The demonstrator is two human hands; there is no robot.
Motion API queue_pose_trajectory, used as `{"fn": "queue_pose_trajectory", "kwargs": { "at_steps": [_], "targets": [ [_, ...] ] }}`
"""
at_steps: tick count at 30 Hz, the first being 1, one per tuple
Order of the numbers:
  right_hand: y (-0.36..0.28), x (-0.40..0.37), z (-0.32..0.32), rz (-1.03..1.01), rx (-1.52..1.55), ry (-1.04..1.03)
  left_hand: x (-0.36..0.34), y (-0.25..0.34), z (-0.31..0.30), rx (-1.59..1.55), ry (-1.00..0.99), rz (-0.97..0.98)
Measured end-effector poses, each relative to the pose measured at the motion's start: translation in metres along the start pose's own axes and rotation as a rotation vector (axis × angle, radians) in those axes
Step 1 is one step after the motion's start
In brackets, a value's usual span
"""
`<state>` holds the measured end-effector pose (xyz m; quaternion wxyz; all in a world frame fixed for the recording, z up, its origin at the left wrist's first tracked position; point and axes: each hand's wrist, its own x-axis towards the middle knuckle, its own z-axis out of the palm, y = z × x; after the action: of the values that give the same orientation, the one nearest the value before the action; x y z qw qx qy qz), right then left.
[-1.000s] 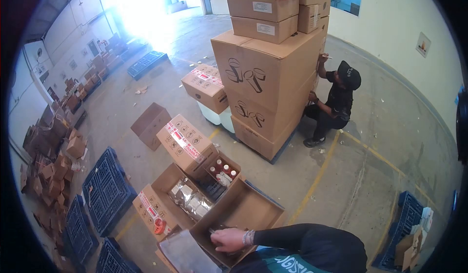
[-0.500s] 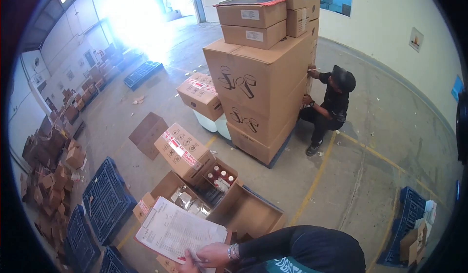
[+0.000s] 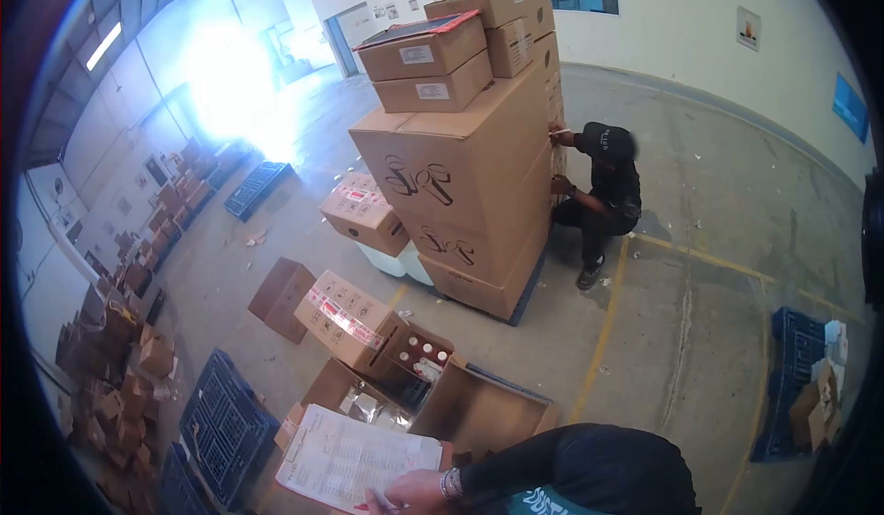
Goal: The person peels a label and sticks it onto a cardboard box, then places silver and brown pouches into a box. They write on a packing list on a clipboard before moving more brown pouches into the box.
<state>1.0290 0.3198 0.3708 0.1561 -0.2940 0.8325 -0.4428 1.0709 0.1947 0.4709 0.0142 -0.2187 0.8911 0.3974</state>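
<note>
A clipboard [image 3: 446, 458] with printed sheets [image 3: 354, 460] clipped to it is tilted in front of me, above the open cartons. My right hand [image 3: 416, 492] lies on the lower part of the papers, with bracelets at its wrist and a black sleeve behind it. Its fingers are closed around a thin pen [image 3: 394, 505], partly hidden by the hand and the bottom edge. Only a blurred bit of what may be my left hand [image 3: 374, 500] shows beside it, fingers cut off. Underneath, an open carton holds red bottles with white caps [image 3: 425, 357] and silver packs [image 3: 366, 408].
A tall stack of cartons [image 3: 451, 184] stands on a blue pallet ahead. A co-worker [image 3: 603, 193] crouches at its right side, hands against it. Blue pallets [image 3: 227, 428] lie at the left and right. Flattened and crumpled cardboard [image 3: 115, 395] is piled along the left wall.
The view has turned slightly, so the carton stack and co-worker sit further left in the picture. The clipboard has moved lower in the frame, and less of my hands shows.
</note>
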Motion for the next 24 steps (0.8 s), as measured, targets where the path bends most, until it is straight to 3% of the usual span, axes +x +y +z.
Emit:
{"fn": "queue_pose_trajectory", "kwargs": {
  "at_steps": [5,8,9,10,11,12,13,14,15,19,24],
  "targets": [
    [0.003,-0.003,0.001,-0.063,0.056,0.074,-0.002,-0.016,0.002,-0.124,-0.051,0.091],
    [0.002,-0.004,-0.022,-0.046,0.233,0.061,0.031,-0.026,0.026,-0.287,-0.090,0.274],
    [0.005,-0.012,-0.038,-0.076,0.360,0.098,0.042,-0.037,0.034,-0.338,-0.084,0.312],
    [0.002,-0.020,-0.046,-0.086,0.523,0.282,0.042,-0.052,0.033,-0.384,-0.066,0.334],
    [0.010,-0.026,-0.056,-0.065,0.799,0.235,0.018,-0.038,0.018,-0.425,-0.034,0.346],
    [0.016,-0.032,-0.059,-0.086,1.099,0.379,0.002,-0.017,0.012,-0.782,-0.123,0.047],
    [-0.003,-0.044,-0.085,-0.076,1.058,0.536,0.004,-0.018,0.010,-0.795,-0.110,0.044],
    [-0.009,-0.052,-0.109,-0.217,0.945,0.573,0.005,-0.019,0.008,-0.807,-0.096,0.041],
    [0.005,-0.054,-0.121,-0.296,0.649,0.640,0.007,-0.017,0.005,-0.898,-0.166,0.061],
    [-0.042,-0.073,-0.157,-0.358,0.870,0.774,-0.008,-0.003,-0.008,-0.993,-0.226,0.111],
    [-0.032,-0.079,-0.162,-0.396,0.499,0.837,-0.024,0.004,-0.018,-1.023,-0.297,0.165]
  ]
}}
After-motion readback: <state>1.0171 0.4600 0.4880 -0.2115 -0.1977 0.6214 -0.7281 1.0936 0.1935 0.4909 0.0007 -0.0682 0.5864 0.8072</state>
